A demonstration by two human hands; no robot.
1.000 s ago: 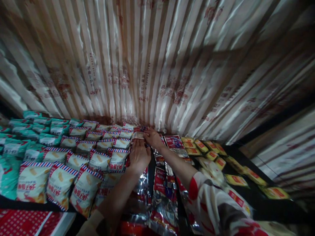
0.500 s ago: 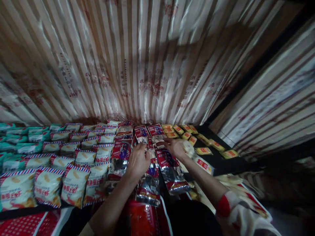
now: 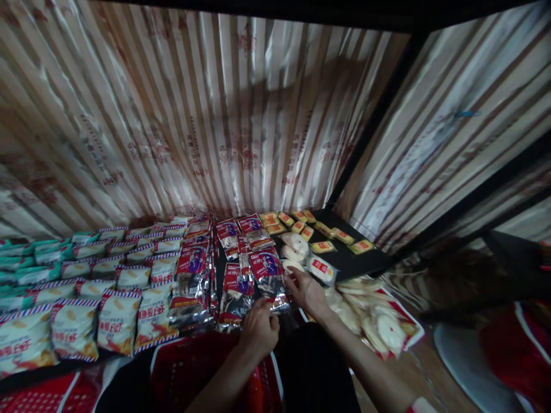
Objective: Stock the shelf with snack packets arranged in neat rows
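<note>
My left hand [image 3: 260, 328] is curled closed at the lower edge of a red and black foil snack packet [image 3: 266, 268], and its fingertips are partly hidden. At that packet's right edge is my right hand [image 3: 306, 292], its fingers bent but apart, close to some white round packaged pieces [image 3: 295, 246]. Left of the held packet lies a similar foil packet [image 3: 236, 289]. Two more lie behind, one of them a red packet [image 3: 253, 229]. A thick stack of the same packets [image 3: 191, 275] stands further left.
Rows of white snack bags [image 3: 118, 324] fill the left side, with teal bags [image 3: 41, 255] beyond. Small yellow packets [image 3: 342, 236] lie on the black shelf [image 3: 357, 267]. A tray of pale packaged pieces [image 3: 390, 330] is at right, a red basket [image 3: 181, 367] below. Corrugated sheeting [image 3: 206, 115] stands behind.
Both hands have drawn back from the rear packets toward the front edge. The front packets now lie more evenly side by side. The view has turned right, showing the tray of pale pieces more fully.
</note>
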